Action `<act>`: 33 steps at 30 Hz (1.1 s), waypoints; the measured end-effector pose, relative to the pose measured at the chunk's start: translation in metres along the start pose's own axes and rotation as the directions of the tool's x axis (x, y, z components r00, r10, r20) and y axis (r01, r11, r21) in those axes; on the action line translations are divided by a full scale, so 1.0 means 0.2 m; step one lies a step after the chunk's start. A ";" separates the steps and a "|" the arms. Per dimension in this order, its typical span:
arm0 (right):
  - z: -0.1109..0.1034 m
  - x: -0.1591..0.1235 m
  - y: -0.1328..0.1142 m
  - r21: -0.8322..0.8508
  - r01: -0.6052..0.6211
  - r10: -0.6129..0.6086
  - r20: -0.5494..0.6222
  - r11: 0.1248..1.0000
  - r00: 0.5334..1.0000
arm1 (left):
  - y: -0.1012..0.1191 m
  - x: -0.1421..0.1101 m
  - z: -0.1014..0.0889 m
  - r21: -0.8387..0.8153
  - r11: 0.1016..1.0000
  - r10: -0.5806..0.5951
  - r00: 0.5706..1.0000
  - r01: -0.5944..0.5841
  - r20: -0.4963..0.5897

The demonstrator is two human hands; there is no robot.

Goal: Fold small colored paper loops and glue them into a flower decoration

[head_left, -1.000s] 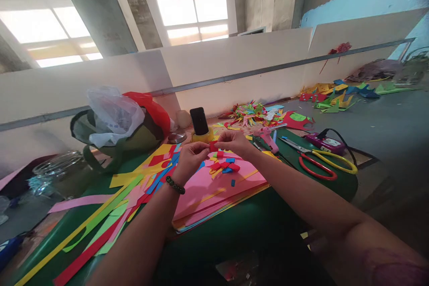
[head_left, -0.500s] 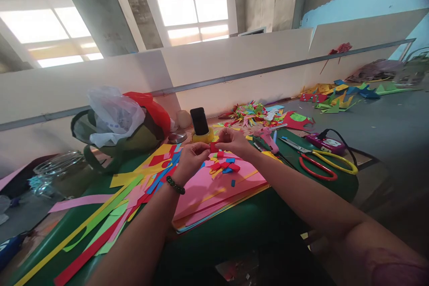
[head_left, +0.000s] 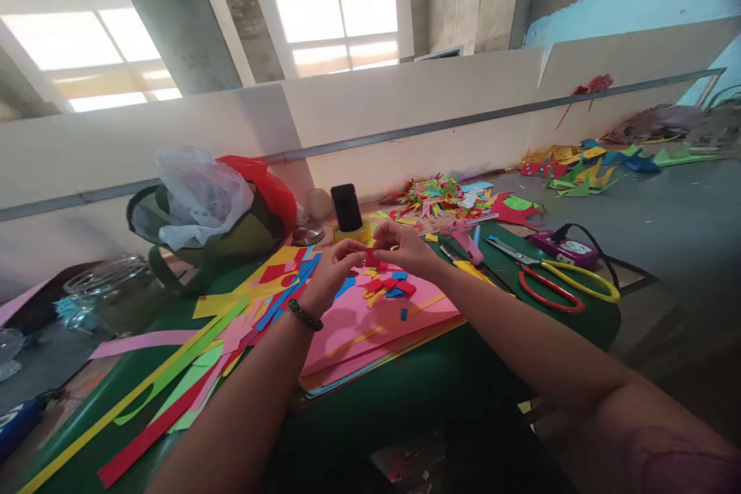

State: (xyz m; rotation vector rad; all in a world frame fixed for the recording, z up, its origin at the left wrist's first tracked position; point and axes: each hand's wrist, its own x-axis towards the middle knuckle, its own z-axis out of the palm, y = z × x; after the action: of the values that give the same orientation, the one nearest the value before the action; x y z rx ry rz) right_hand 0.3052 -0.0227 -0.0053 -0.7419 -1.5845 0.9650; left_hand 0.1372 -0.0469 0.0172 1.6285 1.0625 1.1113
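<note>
A small piece of red paper (head_left: pixel 370 255) is pinched between my two hands, partly hidden by the fingers. My left hand (head_left: pixel 339 266) has its fingertips closed on the paper's left side. From the right, my right hand (head_left: pixel 400 248) grips it between thumb and fingers. Just below lies a pile of small red, blue and yellow paper pieces (head_left: pixel 389 287), on a stack of pink paper sheets (head_left: pixel 359 332). One blue paper bit (head_left: pixel 404 315) lies apart from the pile.
Coloured paper strips (head_left: pixel 174 370) spread to the left. Scissors (head_left: pixel 549 278) and a pink glue gun (head_left: pixel 466 238) lie to the right, near a purple device (head_left: pixel 564 248) with a cord. A phone (head_left: pixel 346 207) stands behind my hands, and a bag (head_left: pixel 231 224) stands back left.
The fingers of my left hand have straightened slightly around the red paper. Both hands stay together at nearly the same spot, and the view has shifted a little.
</note>
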 end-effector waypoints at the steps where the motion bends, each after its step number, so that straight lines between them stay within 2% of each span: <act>1: 0.01 0.00 0.00 -0.015 0.014 -0.013 0.004 1.000 1.000 | 0.00 0.00 0.00 0.005 1.000 0.006 1.000 -0.006 0.000; 6: 0.01 -0.01 0.00 -0.004 0.019 -0.019 -0.001 1.000 1.000 | -0.02 0.02 0.00 0.009 1.000 -0.002 1.000 0.002 -0.010; 12: -0.08 0.02 0.01 0.047 0.018 -0.008 -0.201 0.999 0.980 | -0.02 0.04 -0.03 -0.137 0.986 -0.110 0.991 0.099 -0.073; 14: -0.08 0.02 0.02 0.009 0.029 -0.027 -0.224 1.000 0.974 | -0.02 0.04 -0.04 -0.153 0.980 -0.142 0.985 0.127 -0.093; 16: -0.06 0.00 0.02 -0.141 0.104 -0.135 -0.231 0.985 0.964 | -0.02 0.05 -0.05 -0.158 0.978 -0.156 0.982 0.138 -0.106; 18: -0.03 -0.02 0.01 -0.388 0.226 -0.305 -0.154 0.893 0.940 | -0.02 0.05 -0.05 -0.146 0.980 -0.150 0.984 0.134 -0.100; 20: 0.00 -0.04 0.01 -0.603 0.323 -0.412 -0.010 0.729 0.911 | -0.03 0.04 -0.04 -0.127 0.985 -0.128 0.988 0.117 -0.082; 22: 0.02 -0.06 0.01 -0.720 0.359 -0.435 0.087 0.594 0.896 | -0.02 0.03 -0.02 -0.104 0.991 -0.094 0.993 0.086 -0.076; 25: 0.04 -0.07 0.01 -0.791 0.334 -0.427 0.103 0.512 0.898 | -0.02 0.02 0.01 -0.067 0.996 -0.060 0.994 0.054 -0.087; 27: 0.04 -0.06 0.01 -0.794 0.324 -0.422 0.094 0.514 0.902 | -0.01 0.02 0.01 -0.052 0.997 -0.058 0.995 0.053 -0.086; 30: 0.02 -0.05 0.01 -0.746 0.315 -0.421 0.051 0.587 0.906 | -0.02 0.02 0.00 -0.062 0.997 -0.047 0.995 0.042 -0.091; 33: -0.03 -0.02 0.02 -0.668 0.255 -0.416 -0.090 0.699 0.905 | -0.03 0.05 -0.04 -0.075 0.996 -0.047 0.991 0.037 -0.129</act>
State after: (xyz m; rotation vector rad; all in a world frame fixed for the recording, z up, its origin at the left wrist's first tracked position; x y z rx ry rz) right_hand 0.3127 -0.0240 -0.0097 -0.9407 -1.7635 0.0170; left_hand 0.1309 -0.0338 0.0147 1.4862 1.1219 1.2277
